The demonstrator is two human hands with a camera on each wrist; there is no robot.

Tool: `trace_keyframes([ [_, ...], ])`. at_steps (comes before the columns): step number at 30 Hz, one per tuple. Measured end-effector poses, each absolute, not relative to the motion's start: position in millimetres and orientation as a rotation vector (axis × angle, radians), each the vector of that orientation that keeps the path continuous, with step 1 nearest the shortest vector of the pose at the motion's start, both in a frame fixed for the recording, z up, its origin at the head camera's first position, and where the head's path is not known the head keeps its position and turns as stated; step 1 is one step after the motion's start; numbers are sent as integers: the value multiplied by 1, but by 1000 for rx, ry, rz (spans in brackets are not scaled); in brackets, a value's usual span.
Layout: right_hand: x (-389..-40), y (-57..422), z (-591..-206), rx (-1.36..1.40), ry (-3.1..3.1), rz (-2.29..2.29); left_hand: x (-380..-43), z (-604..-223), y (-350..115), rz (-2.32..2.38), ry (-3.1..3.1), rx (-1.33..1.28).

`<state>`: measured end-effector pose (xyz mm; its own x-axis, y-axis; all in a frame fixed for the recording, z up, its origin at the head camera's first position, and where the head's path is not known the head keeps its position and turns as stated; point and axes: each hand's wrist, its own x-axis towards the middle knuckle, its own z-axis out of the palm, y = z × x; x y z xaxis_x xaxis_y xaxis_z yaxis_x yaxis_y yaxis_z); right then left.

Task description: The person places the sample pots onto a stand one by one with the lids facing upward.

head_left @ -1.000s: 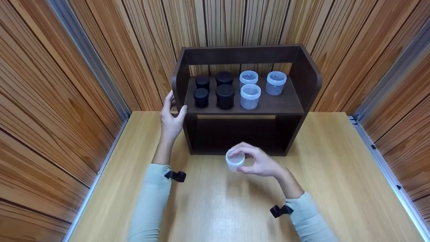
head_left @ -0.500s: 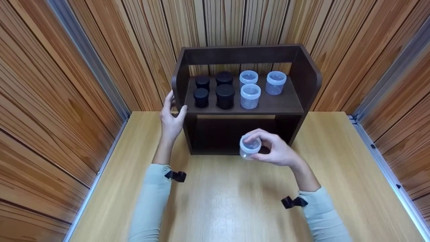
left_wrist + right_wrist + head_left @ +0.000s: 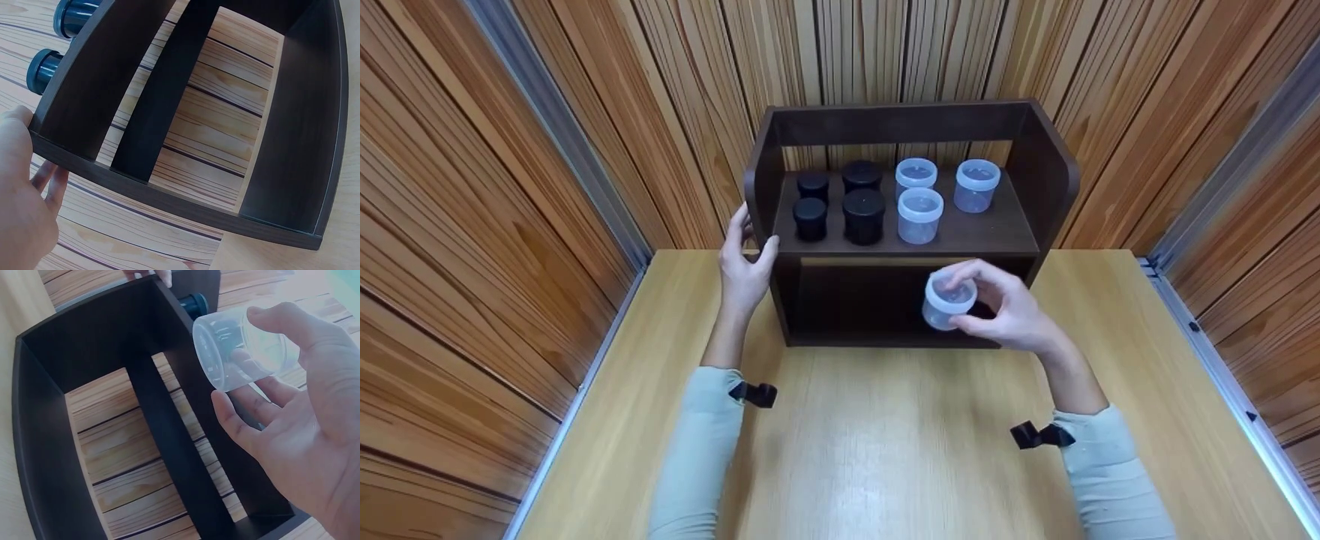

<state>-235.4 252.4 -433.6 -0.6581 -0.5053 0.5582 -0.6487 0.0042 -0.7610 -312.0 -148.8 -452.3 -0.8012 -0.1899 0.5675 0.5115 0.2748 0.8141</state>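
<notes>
My right hand (image 3: 1011,307) holds a clear plastic jar (image 3: 949,300) with a frosted white lid, thumb and fingers around its sides. In the head view the jar overlaps the lower opening of a dark brown two-tier shelf (image 3: 915,244). The right wrist view shows the same jar (image 3: 225,354) sideways, its round base towards the shelf. My left hand (image 3: 745,274) grips the shelf's left side panel, the thumb in front and the other fingers behind it. On the upper tier stand several black jars (image 3: 863,216) at the left and three clear jars (image 3: 919,217) right of them.
The shelf stands at the back of a light wooden table (image 3: 840,435), before a wood-panelled wall (image 3: 682,97). Metal rails (image 3: 1237,405) run along the side edges. In front of the right-hand back clear jar is bare upper board (image 3: 982,234).
My right hand has carried the clear jar up and to the right, from over the table to before the shelf's lower opening. My left hand stays on the side panel.
</notes>
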Motion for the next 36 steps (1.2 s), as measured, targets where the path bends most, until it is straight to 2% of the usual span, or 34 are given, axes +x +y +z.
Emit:
trace_keyframes([
  [15, -244, 267, -405, 945, -2038, 1764, -312, -453, -149, -1576, -1968, -281],
  [26, -254, 260, -384, 556, -2121, 1676, -311, -451, -148, -1594, -1965, -297],
  [36, -269, 254, -380, 379, -2094, 1676, -311, -452, -148, -1588, -1964, -279],
])
